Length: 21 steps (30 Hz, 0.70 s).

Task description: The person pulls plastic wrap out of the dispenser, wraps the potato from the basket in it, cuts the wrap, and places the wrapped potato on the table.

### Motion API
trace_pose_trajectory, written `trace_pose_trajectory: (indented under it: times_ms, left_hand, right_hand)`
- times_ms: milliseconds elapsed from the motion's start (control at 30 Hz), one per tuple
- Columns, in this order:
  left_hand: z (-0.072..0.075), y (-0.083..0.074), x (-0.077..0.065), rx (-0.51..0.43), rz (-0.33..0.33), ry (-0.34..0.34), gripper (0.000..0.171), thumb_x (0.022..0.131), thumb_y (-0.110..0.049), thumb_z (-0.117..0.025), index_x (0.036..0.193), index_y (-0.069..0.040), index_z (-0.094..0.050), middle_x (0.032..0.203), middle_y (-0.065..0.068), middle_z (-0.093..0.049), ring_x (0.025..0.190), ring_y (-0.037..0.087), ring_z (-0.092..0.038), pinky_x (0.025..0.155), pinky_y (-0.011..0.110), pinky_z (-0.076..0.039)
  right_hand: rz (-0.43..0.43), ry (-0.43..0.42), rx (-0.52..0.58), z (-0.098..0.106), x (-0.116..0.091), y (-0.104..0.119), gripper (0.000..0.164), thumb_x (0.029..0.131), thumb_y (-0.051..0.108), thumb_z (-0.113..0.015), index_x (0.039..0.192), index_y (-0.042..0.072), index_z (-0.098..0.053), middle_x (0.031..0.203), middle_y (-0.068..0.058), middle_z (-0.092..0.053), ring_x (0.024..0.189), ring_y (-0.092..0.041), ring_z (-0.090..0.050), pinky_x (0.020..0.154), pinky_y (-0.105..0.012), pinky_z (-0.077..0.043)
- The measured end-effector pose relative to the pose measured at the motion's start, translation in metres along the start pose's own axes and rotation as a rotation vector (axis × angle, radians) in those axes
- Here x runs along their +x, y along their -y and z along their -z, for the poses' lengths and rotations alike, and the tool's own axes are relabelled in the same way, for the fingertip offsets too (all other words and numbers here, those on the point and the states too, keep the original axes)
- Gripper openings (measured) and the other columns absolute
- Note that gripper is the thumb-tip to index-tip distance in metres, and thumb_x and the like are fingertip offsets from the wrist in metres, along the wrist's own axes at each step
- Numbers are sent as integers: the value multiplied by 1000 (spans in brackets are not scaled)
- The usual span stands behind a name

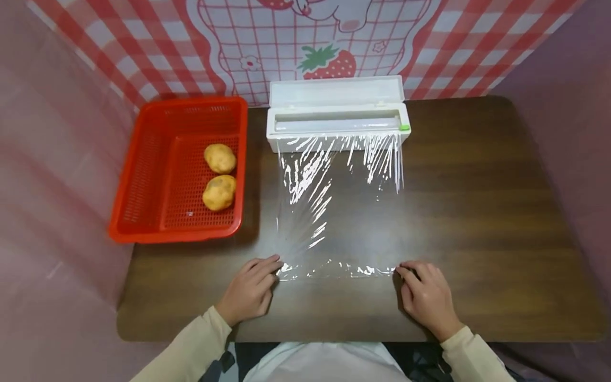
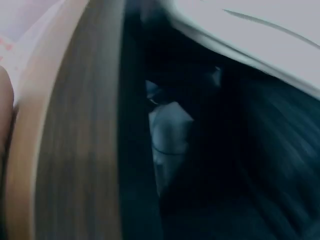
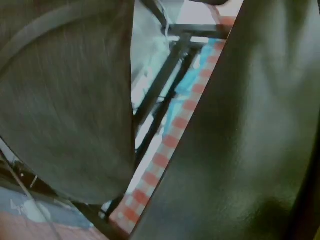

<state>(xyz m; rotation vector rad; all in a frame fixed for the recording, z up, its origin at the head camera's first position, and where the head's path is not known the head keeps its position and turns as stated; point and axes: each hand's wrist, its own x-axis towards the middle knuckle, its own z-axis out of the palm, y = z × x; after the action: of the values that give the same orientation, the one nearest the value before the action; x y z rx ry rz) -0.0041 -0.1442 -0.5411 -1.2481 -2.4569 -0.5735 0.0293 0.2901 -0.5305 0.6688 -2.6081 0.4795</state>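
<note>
A sheet of clear plastic wrap stretches over the wooden table toward me from a white wrap dispenser with its lid raised. My left hand lies palm down at the near left corner of the sheet, extended fingertips touching it and thumb apart. At the near right corner my right hand rests on the table, its fingertips touching the wrap and its thumb lower down. Wrinkles shine along the sheet's near edge and below the dispenser. Neither wrist view shows the wrap.
A red plastic basket stands at the left with two potatoes inside. A green piece sits at the dispenser's right end. Behind the wooden table hangs a red-and-white checked cloth. The table's front edge lies close to my body.
</note>
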Motion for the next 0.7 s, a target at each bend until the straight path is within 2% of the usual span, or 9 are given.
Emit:
trace_pose_trajectory:
  times_ms: [133, 200, 367, 567, 700]
  left_hand:
    - [3, 5, -3, -4, -15, 75, 31, 96, -16, -36, 96, -6, -65, 135, 13, -63, 132, 29, -54, 104, 45, -46]
    - [6, 7, -5, -6, -17, 85, 26, 93, -15, -42, 97, -7, -66, 136, 13, -63, 132, 29, -54, 104, 46, -46]
    - [7, 6, 4, -12, -26, 41, 22, 89, -12, -48, 98, -6, -67, 134, 14, -64, 130, 30, -56, 102, 46, -47]
    - [2, 5, 6, -11, -61, -19, 40, 95, -15, -36, 110, -5, -72, 127, 14, -68, 125, 30, -60, 99, 47, -49]
    - [1, 8, 1, -18, -81, -67, 45, 96, -17, -36, 112, -4, -77, 123, 14, -70, 121, 32, -62, 95, 50, -50]
  right_hand:
    - [-16, -47, -6, -5, 1, 3, 39, 92, 19, -40, 95, -3, -72, 99, -20, -65, 82, -39, -58, 67, -52, -47]
    - [-11, -60, 4, -7, 2, 5, 38, 92, 18, -41, 96, -4, -72, 99, -21, -65, 83, -39, -58, 67, -52, -47]
    - [16, -75, 9, -2, 4, 0, 37, 90, 17, -44, 98, -5, -73, 101, -21, -65, 85, -39, -59, 67, -51, -47]
    - [20, -57, -8, 0, -1, -2, 37, 91, 19, -44, 98, -4, -73, 101, -20, -66, 86, -39, -60, 69, -52, -48]
    - [20, -31, -9, -2, 0, 0, 37, 92, 19, -45, 98, -4, -73, 103, -20, -66, 89, -39, -60, 72, -52, -49]
